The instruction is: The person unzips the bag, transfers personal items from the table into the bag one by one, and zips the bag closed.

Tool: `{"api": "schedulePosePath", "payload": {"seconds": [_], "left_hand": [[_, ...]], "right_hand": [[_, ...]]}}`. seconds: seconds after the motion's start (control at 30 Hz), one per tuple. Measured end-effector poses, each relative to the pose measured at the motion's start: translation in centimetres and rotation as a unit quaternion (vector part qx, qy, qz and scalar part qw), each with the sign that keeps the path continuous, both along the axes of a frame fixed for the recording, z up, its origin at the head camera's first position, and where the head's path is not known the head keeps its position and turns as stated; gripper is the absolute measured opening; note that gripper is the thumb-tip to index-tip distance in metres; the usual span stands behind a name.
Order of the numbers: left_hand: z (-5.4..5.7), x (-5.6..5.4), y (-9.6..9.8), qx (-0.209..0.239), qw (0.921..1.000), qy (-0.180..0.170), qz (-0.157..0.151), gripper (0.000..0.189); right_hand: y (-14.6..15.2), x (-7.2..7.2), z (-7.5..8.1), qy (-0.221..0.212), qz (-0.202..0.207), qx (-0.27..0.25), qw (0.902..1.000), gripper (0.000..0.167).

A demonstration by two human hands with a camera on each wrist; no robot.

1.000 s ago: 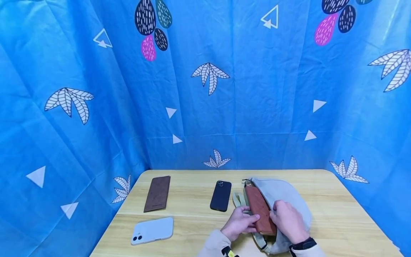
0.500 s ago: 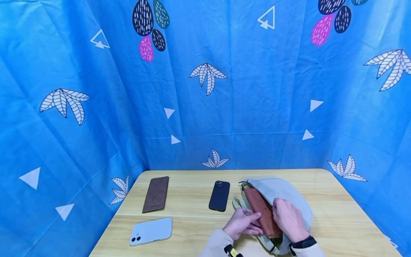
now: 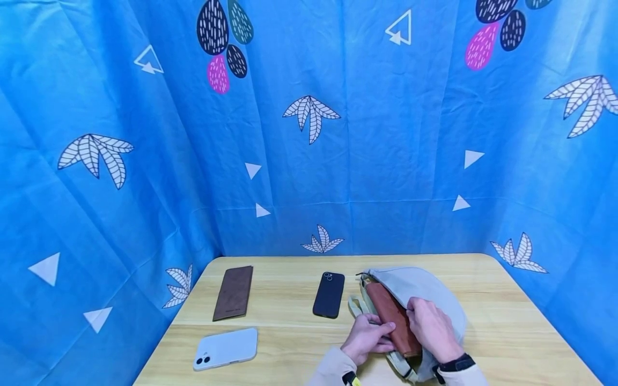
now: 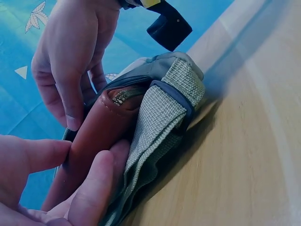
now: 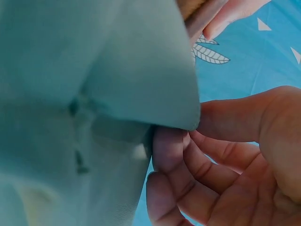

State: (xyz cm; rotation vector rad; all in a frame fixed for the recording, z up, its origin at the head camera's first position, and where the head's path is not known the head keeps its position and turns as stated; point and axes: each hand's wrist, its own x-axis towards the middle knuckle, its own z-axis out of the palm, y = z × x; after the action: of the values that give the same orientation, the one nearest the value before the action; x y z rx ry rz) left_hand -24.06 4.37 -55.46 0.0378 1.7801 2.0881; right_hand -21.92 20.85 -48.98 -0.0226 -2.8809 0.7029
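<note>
A grey waist bag point(image 3: 429, 284) lies at the right of the table with its mouth spread. Lengthwise in that opening sits a reddish-brown leather wallet point(image 3: 392, 316); in the left wrist view a zipper shows at the end of the wallet point(image 4: 110, 117). My left hand point(image 3: 368, 338) pinches the wallet between thumb and fingers on the strap side. Across from it, my right hand point(image 3: 432, 327) pinches the rim of the bag's mouth. In the right wrist view, thumb and fingers of the right hand point(image 5: 230, 160) grip the bag's fabric edge point(image 5: 178, 94). The wallet's lower side is hidden inside the bag.
Left of the bag lies a black phone point(image 3: 329, 295). Farther left are a dark brown flat billfold point(image 3: 233, 293) and a white phone point(image 3: 226, 348). The bag's woven strap point(image 4: 157, 117) hangs beside the wallet. A blue patterned curtain point(image 3: 314, 171) surrounds the wooden table point(image 3: 285, 300).
The wallet has slid deeper into the bag's mouth, its near end shifting right and down, with my left hand following. My right hand keeps its hold on the rim.
</note>
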Motion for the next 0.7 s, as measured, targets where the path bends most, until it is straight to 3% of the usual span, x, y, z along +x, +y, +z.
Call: {"api": "schedulePosePath", "payload": {"seconds": [0.7], "left_hand": [[0.06, 0.31, 0.49, 0.007, 0.9999, 0.004, 0.013, 0.029]], "right_hand": [[-0.1, 0.07, 0.09, 0.01, 0.01, -0.012, 0.9998, 0.015]]}}
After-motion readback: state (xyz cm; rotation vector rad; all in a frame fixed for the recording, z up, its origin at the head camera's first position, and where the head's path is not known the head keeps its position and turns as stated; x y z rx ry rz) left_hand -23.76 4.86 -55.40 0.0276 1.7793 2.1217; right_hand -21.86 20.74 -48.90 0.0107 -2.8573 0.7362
